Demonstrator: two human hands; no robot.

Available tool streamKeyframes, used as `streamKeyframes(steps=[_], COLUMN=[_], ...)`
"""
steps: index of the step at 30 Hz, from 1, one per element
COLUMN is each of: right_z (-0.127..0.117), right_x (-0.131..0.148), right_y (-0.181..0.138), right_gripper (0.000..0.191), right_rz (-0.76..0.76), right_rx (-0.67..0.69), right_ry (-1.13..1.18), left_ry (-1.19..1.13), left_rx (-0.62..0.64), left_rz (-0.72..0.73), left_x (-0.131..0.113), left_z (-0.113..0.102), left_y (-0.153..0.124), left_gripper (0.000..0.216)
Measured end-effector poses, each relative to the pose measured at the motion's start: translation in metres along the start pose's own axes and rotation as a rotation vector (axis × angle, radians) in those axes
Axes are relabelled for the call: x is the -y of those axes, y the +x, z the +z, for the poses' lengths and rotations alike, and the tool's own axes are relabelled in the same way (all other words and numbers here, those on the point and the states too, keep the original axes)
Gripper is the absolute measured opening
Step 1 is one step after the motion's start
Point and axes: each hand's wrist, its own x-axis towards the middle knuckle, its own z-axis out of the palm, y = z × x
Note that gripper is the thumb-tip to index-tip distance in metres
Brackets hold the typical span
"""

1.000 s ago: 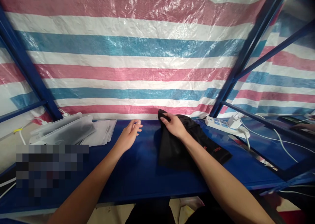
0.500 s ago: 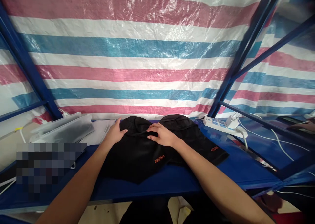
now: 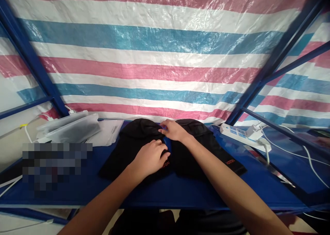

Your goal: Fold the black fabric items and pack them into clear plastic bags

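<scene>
Two black cloth pieces with orange lettering lie side by side on the blue tabletop, both with gathered, rounded far ends. On the left cloth piece, my left hand rests palm down near the lettering, its fingers loosely bent and the thumb apart. At the upper right edge of that same piece, my right hand has its thumb and fingers closed on the fabric. My right forearm crosses over the right cloth piece and hides part of it. A strip of blue table shows between the two pieces.
A white power strip with a plugged-in adapter and cables is at the right. Clear plastic sleeves and white papers sit at the left, beside a blurred patch. Blue metal posts and a striped tarp stand behind.
My left hand has moved from the left piece's far left edge to its near right part. My right hand has shifted slightly away from me. The overlapping pieces now show a gap.
</scene>
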Motion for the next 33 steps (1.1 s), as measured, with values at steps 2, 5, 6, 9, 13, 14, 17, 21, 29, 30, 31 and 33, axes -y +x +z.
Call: streamKeyframes(steps=[2, 5, 6, 9, 13, 14, 17, 21, 29, 30, 31, 33], right_z=[0.007, 0.016, 0.017, 0.018, 0.016, 0.016, 0.017, 0.017, 0.032, 0.036, 0.039, 0.044], right_x=[-0.004, -0.004, -0.003, 0.003, 0.007, 0.007, 0.005, 0.000, -0.002, -0.003, -0.004, -0.006], right_y=[-0.010, -0.022, -0.024, -0.029, -0.032, -0.033, -0.034, -0.035, -0.027, -0.025, -0.024, -0.023], right_gripper=[0.035, 0.039, 0.035, 0.024, 0.021, 0.020, 0.020, 0.022, 0.038, 0.032, 0.028, 0.026], right_rz=[-0.029, -0.024, -0.002, 0.039, -0.092, -0.134, -0.230, -0.295, -0.062, -0.014, 0.037, 0.127], right_rx=[0.040, 0.039, 0.015, -0.082, -0.116, -0.105, -0.067, -0.033, -0.246, -0.283, -0.304, -0.289], right_ry=[-0.067, -0.104, -0.113, -0.134, -0.132, -0.132, -0.136, -0.104, 0.078, 0.071, 0.059, 0.051], left_ry=[0.086, 0.131, 0.122, 0.102, 0.190, 0.215, 0.237, 0.150, 0.164, 0.164, 0.163, 0.180], left_rx=[-0.003, -0.057, -0.079, -0.088, -0.010, 0.006, 0.024, -0.057, -0.181, -0.096, -0.018, 0.059], left_rz=[-0.043, -0.049, -0.045, -0.033, -0.137, -0.176, -0.233, -0.222, -0.193, -0.228, -0.258, -0.279], left_x=[0.011, 0.031, 0.036, 0.042, 0.040, 0.038, 0.033, 0.033, 0.072, 0.077, 0.080, 0.080], left_z=[0.010, 0.028, 0.034, 0.051, 0.058, 0.056, 0.045, 0.023, 0.022, 0.025, 0.027, 0.027], left_y=[0.006, 0.011, 0.011, 0.008, 0.008, 0.008, 0.009, 0.005, -0.005, -0.005, -0.005, -0.004], left_gripper=[0.023, 0.033, 0.039, 0.054, 0.070, 0.072, 0.071, 0.045, 0.053, 0.056, 0.058, 0.061])
